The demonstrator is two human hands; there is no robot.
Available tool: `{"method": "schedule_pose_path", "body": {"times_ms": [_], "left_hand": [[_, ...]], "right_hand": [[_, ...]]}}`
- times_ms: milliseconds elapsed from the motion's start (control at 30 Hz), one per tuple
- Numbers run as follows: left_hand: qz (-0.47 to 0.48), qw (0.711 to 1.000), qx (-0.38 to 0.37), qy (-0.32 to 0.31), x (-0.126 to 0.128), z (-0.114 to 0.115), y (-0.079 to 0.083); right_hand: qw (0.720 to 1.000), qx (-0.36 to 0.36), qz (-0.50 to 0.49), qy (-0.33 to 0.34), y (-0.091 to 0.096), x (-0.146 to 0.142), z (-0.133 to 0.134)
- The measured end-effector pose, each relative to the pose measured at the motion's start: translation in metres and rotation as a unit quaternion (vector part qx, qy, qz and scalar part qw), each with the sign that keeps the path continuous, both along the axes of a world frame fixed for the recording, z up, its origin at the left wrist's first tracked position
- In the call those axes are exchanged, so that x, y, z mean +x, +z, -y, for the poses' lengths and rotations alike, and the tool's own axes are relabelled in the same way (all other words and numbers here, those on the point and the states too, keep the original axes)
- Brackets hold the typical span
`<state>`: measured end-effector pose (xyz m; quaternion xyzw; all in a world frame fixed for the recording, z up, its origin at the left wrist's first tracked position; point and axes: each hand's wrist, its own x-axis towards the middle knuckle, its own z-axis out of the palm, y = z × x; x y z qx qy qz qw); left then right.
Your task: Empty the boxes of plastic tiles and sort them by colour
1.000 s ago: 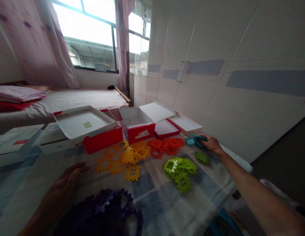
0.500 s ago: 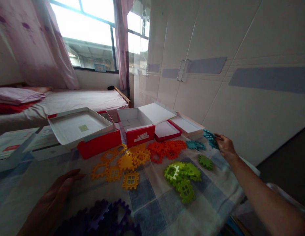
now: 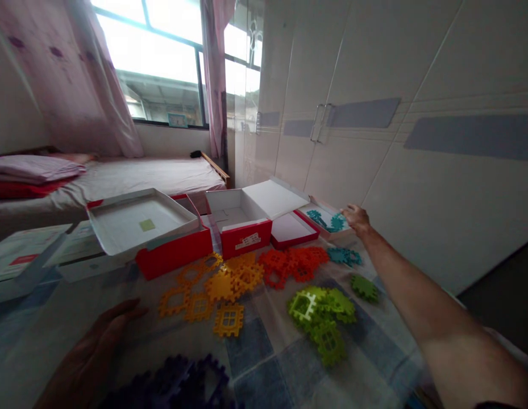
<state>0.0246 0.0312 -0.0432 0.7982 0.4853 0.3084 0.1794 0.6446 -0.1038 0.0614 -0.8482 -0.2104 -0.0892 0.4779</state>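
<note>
My right hand (image 3: 356, 217) reaches over the far right white box lid (image 3: 318, 209), fingers on the teal interlocking tiles (image 3: 327, 220) that lie in it. More teal tiles (image 3: 344, 255) remain on the cloth below. My left hand (image 3: 91, 355) rests flat and empty on the tablecloth at lower left, beside a pile of purple tiles (image 3: 182, 383). Piles of orange tiles (image 3: 216, 287), red tiles (image 3: 291, 262) and green tiles (image 3: 321, 312) lie between the hands.
A red box with a white lid propped on it (image 3: 144, 227) and an open red box (image 3: 242, 218) stand behind the tiles, with a shallow red tray (image 3: 291, 228) beside them. White cartons (image 3: 29, 255) at left. A bed (image 3: 119, 176), window and wardrobe doors lie beyond.
My right hand lifted teal tiles off the cloth, swung them right, then carried them back into the far right lid. The left hand stayed flat.
</note>
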Motion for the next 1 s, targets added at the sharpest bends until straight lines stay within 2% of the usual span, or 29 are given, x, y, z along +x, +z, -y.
{"method": "schedule_pose_path", "body": {"times_ms": [100,233,333,433,733,933,1000], "left_hand": [[0.045,0.996,-0.062,-0.035,-0.002,-0.003,-0.005],[0.054,0.995,-0.079,-0.038,-0.001,-0.001,-0.003],[0.051,0.994,-0.087,-0.039,0.000,0.002,0.001],[0.044,0.993,-0.102,-0.030,0.001,0.002,0.001],[0.038,0.994,-0.097,-0.023,0.001,0.000,0.001],[0.019,0.997,-0.061,-0.049,0.000,-0.002,-0.005],[-0.009,1.000,-0.012,-0.024,0.002,0.000,-0.003]], "right_hand": [[0.998,-0.064,0.029,-0.003,-0.014,-0.007,0.032],[0.984,-0.168,0.004,0.065,-0.040,-0.021,0.069],[0.967,-0.224,0.009,0.117,-0.056,-0.031,0.074],[0.957,-0.247,0.028,0.150,-0.062,-0.038,0.068],[0.962,-0.198,-0.049,0.181,-0.053,-0.045,0.068],[0.972,-0.090,-0.132,0.173,-0.050,-0.051,0.082],[0.974,-0.052,-0.150,0.163,-0.042,-0.048,0.082]]}}
